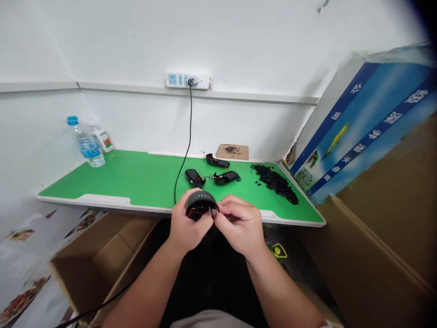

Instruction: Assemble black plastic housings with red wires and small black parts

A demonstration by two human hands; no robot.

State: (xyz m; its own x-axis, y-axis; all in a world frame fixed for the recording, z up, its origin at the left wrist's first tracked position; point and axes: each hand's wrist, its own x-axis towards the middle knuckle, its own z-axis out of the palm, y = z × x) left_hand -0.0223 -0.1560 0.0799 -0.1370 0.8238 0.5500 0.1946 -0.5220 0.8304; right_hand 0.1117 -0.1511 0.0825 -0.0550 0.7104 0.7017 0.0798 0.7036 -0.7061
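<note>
A round black housing [202,198] with red wires inside is held above the front edge of the green table. My left hand [188,223] is wrapped round its left side, with the thumb at the opening. At its right rim my right hand [239,222] is closed, thumb and forefinger pinched together; what they grip is too small to make out. Behind lie black curved parts: one on the left [195,178], one on the right [226,177] and one farther back [217,161], with thin red wires among them.
Small black pieces [276,183] are heaped at the table's [136,177] right. Cardboard with tiny parts [233,151] lies at the back. Bottles [90,148] stand at the left. A cable [190,123] hangs from the power strip [177,80]. Cardboard boxes [78,269] flank the table.
</note>
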